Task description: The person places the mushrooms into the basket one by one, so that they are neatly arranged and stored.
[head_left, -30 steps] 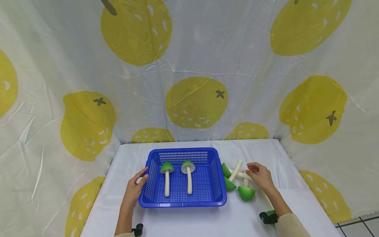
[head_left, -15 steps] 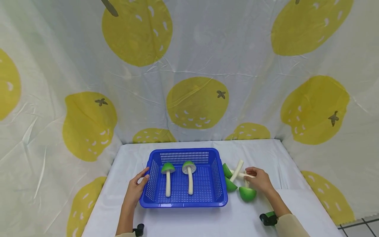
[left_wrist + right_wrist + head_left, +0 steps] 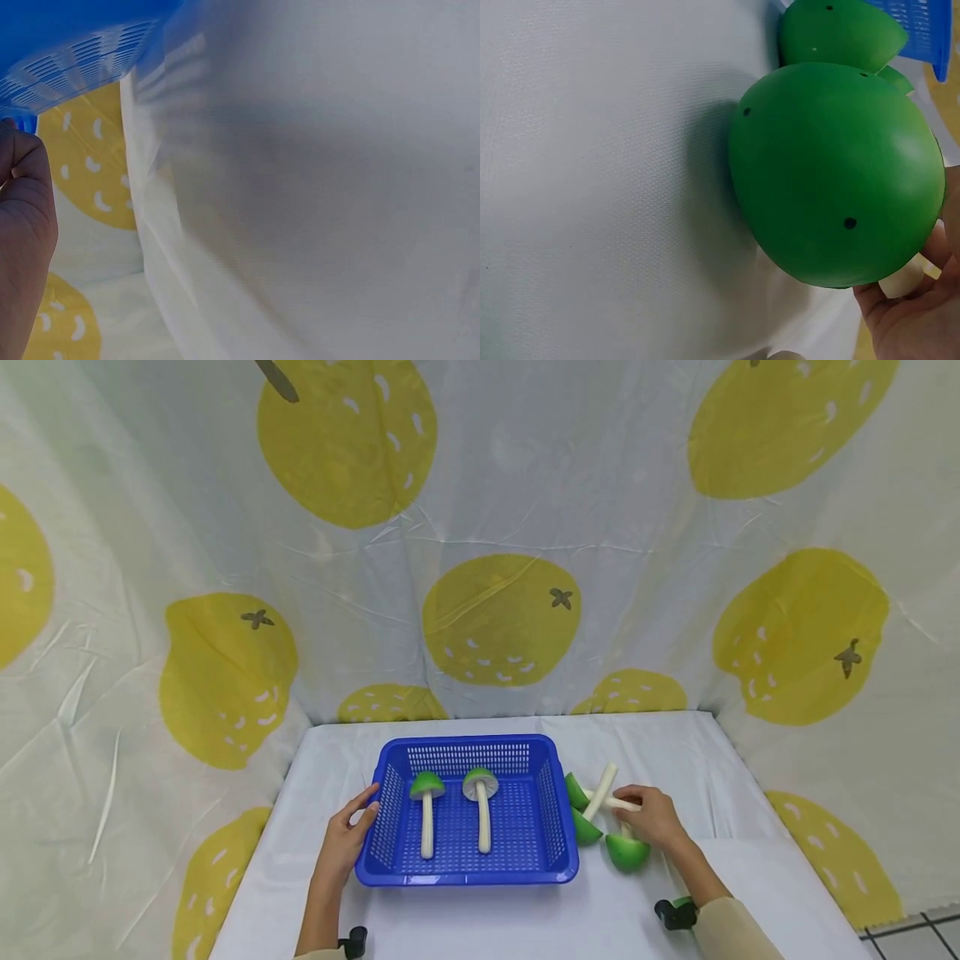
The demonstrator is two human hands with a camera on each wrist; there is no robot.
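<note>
Pinching pale stem of toy mushroom [image 3: 627, 847], right hand [image 3: 651, 817] grip curled; looks light, stiff, cap slick. Left hand [image 3: 345, 843] loosely open against blue basket [image 3: 465, 878].

Right hand [image 3: 651, 820] slid slightly toward body, fingers [image 3: 626, 796] closing on mushroom stems [image 3: 619, 804].

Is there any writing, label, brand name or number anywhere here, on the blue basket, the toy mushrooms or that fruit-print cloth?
None: no word, number or brand shows in any view.
Blue basket: plain mesh plastic, no label visible.
Green-capped mushrooms: only small dark dots on the caps, no text.
Backdrop cloth: printed yellow fruit, no lettering.
</note>
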